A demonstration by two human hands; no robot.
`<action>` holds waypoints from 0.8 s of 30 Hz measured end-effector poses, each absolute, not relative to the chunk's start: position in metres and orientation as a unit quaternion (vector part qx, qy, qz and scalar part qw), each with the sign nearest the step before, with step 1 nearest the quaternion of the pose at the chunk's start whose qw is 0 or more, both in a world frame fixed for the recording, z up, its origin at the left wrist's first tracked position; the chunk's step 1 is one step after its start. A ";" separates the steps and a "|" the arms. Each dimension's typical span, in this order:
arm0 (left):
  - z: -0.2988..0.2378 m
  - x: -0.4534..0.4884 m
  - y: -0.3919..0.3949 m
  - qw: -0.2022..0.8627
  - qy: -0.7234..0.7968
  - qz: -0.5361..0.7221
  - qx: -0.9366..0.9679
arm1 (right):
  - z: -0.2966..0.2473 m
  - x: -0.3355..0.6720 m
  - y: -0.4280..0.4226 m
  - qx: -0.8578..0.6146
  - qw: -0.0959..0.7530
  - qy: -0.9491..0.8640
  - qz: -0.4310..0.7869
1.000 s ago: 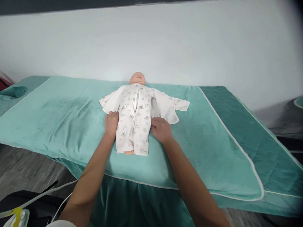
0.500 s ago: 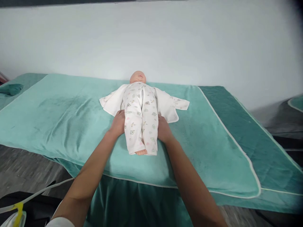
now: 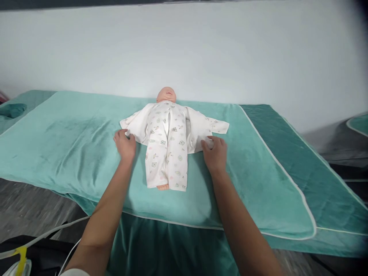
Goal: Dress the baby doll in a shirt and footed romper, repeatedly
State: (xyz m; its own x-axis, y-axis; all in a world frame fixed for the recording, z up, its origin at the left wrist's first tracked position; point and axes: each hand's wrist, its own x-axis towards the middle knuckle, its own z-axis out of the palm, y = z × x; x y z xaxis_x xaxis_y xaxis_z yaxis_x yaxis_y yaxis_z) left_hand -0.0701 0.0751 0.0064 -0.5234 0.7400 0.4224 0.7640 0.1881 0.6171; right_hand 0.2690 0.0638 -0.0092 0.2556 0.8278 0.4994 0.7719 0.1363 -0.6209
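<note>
A baby doll point(image 3: 166, 94) lies on its back, head away from me, one foot showing at the near end. White printed baby pants point(image 3: 165, 149) cover it from the chest down. Beneath the doll a white baby jacket point(image 3: 198, 126) lies spread open, its plain inside facing up and a printed sleeve out to the right. My left hand point(image 3: 125, 145) is closed on the jacket's edge at the left. At the right, my right hand point(image 3: 216, 151) pinches the jacket's lower corner between thumb and fingers.
The doll rests on a light green velvet blanket point(image 3: 77, 126) with pale piping, over a darker green bed cover point(image 3: 287, 142). A white wall point(image 3: 184, 50) rises behind. A pale cable point(image 3: 57, 229) with a yellow tie runs at the lower left.
Both hands have come out from beside the pants and moved apart, taking hold of the jacket's two sides. The jacket's right flap has shifted slightly inward and toward me.
</note>
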 end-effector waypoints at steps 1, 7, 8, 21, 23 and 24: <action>0.007 -0.073 0.080 0.009 -0.789 -0.397 -0.470 | -0.011 0.275 0.069 -0.685 0.418 -0.597 0.009; 0.009 -0.077 0.100 0.012 -0.823 -0.339 -0.455 | 0.001 0.294 0.099 -0.781 0.272 -0.554 0.097; 0.008 -0.077 0.101 0.011 -0.824 -0.334 -0.458 | 0.006 0.294 0.106 -0.782 0.268 -0.546 0.138; 0.004 -0.076 0.106 0.015 -0.830 -0.288 -0.478 | 0.103 0.223 0.090 -0.385 0.337 -0.753 0.414; 0.005 -0.074 0.106 0.018 -0.822 -0.278 -0.497 | 0.099 0.222 0.106 -0.419 0.438 -0.698 0.381; 0.005 -0.073 0.106 0.019 -0.817 -0.277 -0.506 | 0.096 0.220 0.118 -0.440 0.496 -0.662 0.350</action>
State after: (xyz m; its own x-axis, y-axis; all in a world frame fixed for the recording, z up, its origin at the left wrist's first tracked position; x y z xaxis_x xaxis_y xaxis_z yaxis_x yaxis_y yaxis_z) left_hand -0.0727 0.1061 0.0053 -0.4875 0.8161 0.3105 0.8366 0.3347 0.4337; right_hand 0.2202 0.1178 0.0959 -0.1212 0.9296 0.3481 0.2364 0.3676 -0.8994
